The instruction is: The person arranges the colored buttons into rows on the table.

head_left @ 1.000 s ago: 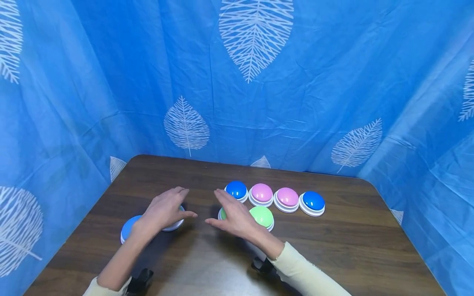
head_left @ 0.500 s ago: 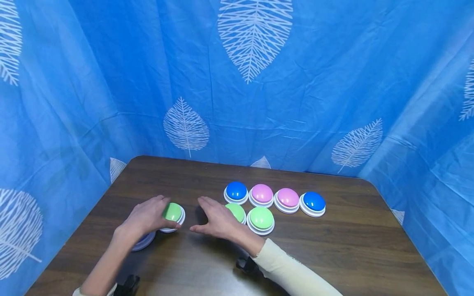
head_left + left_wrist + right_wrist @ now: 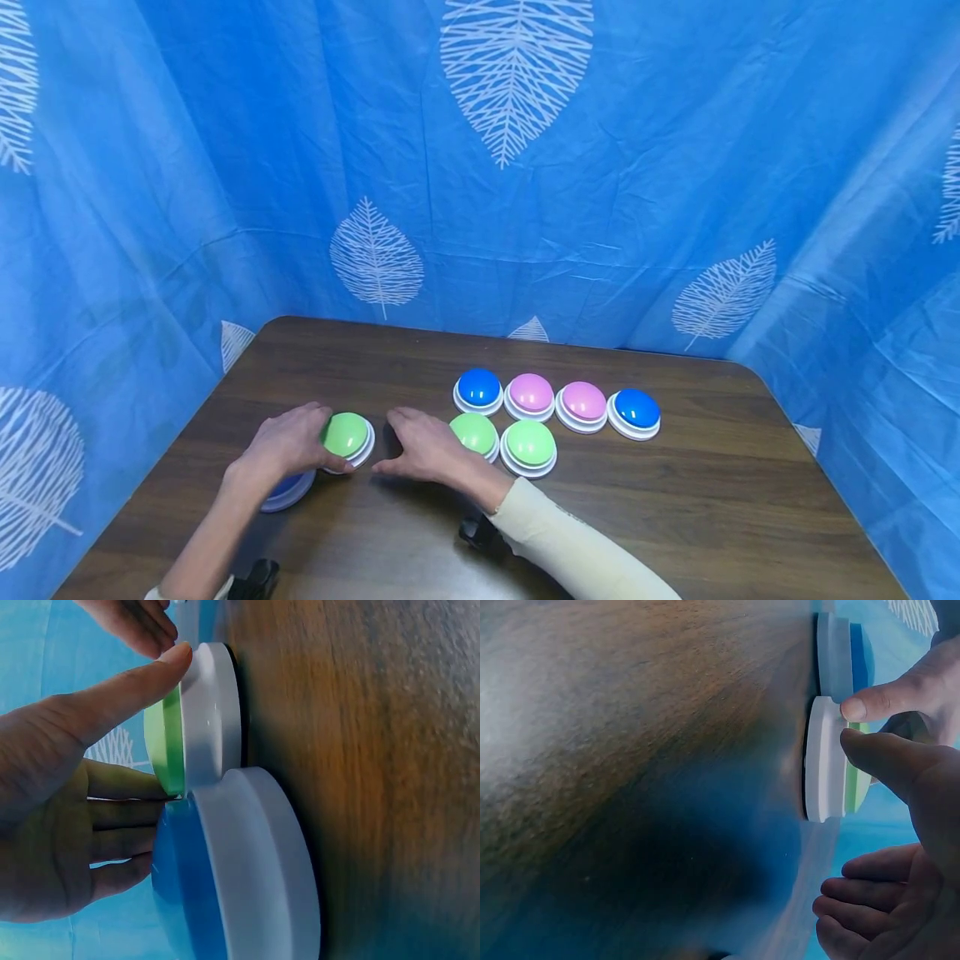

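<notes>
My left hand (image 3: pixel 281 446) reaches around the left side of a green push button (image 3: pixel 347 435) with a white base. In the left wrist view its thumb overlaps the base of the green push button (image 3: pixel 214 712), while its fingers lie behind the domes. A blue push button (image 3: pixel 259 862) stands right beside the green one, mostly hidden under the left hand in the head view. My right hand (image 3: pixel 420 446) is just right of the green button, thumb and fingers spread apart, holding nothing. In the right wrist view the right hand (image 3: pixel 900 825) has its thumb tip close to the green button's base.
Two more green buttons (image 3: pixel 529 444) stand by the right forearm, one partly hidden behind it. Behind them runs a row with a blue button (image 3: pixel 478 387), two pink buttons (image 3: pixel 582 402) and another blue button (image 3: pixel 636 410). A blue leaf-print curtain (image 3: pixel 600 217) surrounds the brown table (image 3: pixel 712 500).
Both hands have moved left and lower; the left hand has settled around the left green button. The right hand has uncovered the other green buttons and come nearer the left one.
</notes>
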The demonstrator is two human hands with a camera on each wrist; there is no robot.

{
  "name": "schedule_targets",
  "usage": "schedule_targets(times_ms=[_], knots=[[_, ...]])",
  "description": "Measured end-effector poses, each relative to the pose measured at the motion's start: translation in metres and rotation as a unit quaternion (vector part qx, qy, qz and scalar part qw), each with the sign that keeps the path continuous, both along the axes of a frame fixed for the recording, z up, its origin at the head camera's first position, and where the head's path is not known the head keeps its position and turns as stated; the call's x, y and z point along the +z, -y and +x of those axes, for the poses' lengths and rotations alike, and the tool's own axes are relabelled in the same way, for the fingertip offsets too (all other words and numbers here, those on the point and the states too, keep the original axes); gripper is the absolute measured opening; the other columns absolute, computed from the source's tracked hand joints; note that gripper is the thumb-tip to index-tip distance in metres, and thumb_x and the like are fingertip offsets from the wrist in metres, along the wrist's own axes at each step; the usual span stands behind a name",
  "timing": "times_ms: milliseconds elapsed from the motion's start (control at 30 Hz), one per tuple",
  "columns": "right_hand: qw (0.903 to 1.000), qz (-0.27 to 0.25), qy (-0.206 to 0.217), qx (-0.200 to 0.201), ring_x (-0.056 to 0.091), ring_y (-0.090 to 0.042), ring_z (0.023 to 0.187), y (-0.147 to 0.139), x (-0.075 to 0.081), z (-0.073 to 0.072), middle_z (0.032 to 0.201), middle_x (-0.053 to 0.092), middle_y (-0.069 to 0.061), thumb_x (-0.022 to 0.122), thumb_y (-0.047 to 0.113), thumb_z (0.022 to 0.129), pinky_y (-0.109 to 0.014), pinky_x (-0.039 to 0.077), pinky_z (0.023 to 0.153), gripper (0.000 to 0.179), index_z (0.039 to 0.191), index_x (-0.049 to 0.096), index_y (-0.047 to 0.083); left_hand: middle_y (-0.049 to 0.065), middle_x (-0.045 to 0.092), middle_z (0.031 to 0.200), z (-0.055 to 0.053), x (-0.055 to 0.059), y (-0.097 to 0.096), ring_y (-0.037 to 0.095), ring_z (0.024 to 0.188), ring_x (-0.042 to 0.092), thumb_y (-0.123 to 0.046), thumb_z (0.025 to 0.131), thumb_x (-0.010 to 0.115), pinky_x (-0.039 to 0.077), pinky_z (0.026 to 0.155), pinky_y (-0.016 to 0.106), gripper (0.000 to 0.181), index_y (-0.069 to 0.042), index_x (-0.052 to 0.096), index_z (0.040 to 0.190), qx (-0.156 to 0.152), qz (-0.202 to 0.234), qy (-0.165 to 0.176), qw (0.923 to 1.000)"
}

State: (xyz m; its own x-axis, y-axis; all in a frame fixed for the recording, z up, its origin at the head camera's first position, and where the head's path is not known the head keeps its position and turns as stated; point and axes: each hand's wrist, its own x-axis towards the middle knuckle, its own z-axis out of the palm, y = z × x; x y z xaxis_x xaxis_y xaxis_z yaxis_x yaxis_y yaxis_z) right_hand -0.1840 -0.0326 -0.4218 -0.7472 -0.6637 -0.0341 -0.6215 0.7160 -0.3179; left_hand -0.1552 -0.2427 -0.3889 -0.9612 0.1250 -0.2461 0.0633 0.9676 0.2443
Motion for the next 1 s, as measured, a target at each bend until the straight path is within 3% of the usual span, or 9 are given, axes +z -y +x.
schedule_targets(times_ms=[200, 467, 767, 1000], knots=[[0.9998, 0.017, -0.005, 0.002, 0.054, -0.019, 0.126, 0.006, -0.004, -0.002, 0.140, 0.056, -0.009, 0.075, 0.053, 0.083, -0.031, 0.045, 0.101, 0.077, 0.139, 0.053, 0.005, 0.017, 0.063, 0.108, -0.002, -0.002, 0.009, 0.034, 0.094, 0.059, -0.056, 0.060, 0.089, 0.047, 0.082, 0.062, 0.090, 0.006, 0.060, 0.118, -0.001, 0.004, 0.009, 1.0000], [0.9994, 0.032, 0.009, -0.003, 0.053, -0.017, 0.127, 0.013, -0.006, -0.001, 0.141, 0.055, -0.006, 0.075, 0.055, 0.083, -0.029, 0.044, 0.102, 0.078, 0.140, 0.053, 0.006, 0.024, 0.060, 0.115, -0.007, -0.004, 0.015, 0.038, 0.100, 0.056, -0.056, 0.061, 0.089, 0.044, 0.087, 0.065, 0.097, 0.008, 0.055, 0.126, 0.006, 0.006, 0.053, 0.9986], [0.9997, 0.022, -0.004, -0.008, 0.058, -0.015, 0.116, 0.022, -0.010, -0.001, 0.132, 0.060, -0.004, 0.075, 0.056, 0.081, -0.028, 0.049, 0.093, 0.074, 0.135, 0.056, 0.008, 0.017, 0.063, 0.110, -0.004, -0.009, 0.014, 0.035, 0.096, 0.058, -0.049, 0.061, 0.092, 0.045, 0.085, 0.064, 0.087, 0.005, 0.058, 0.121, 0.004, 0.017, 0.026, 0.9995], [0.9998, 0.003, -0.008, -0.017, 0.058, -0.012, 0.112, 0.029, -0.015, 0.001, 0.128, 0.060, -0.002, 0.076, 0.057, 0.081, -0.026, 0.049, 0.092, 0.073, 0.134, 0.056, 0.011, 0.015, 0.063, 0.108, -0.003, -0.010, 0.015, 0.032, 0.095, 0.058, -0.049, 0.063, 0.091, 0.047, 0.084, 0.063, 0.085, 0.005, 0.058, 0.120, 0.000, 0.019, 0.023, 0.9996]])
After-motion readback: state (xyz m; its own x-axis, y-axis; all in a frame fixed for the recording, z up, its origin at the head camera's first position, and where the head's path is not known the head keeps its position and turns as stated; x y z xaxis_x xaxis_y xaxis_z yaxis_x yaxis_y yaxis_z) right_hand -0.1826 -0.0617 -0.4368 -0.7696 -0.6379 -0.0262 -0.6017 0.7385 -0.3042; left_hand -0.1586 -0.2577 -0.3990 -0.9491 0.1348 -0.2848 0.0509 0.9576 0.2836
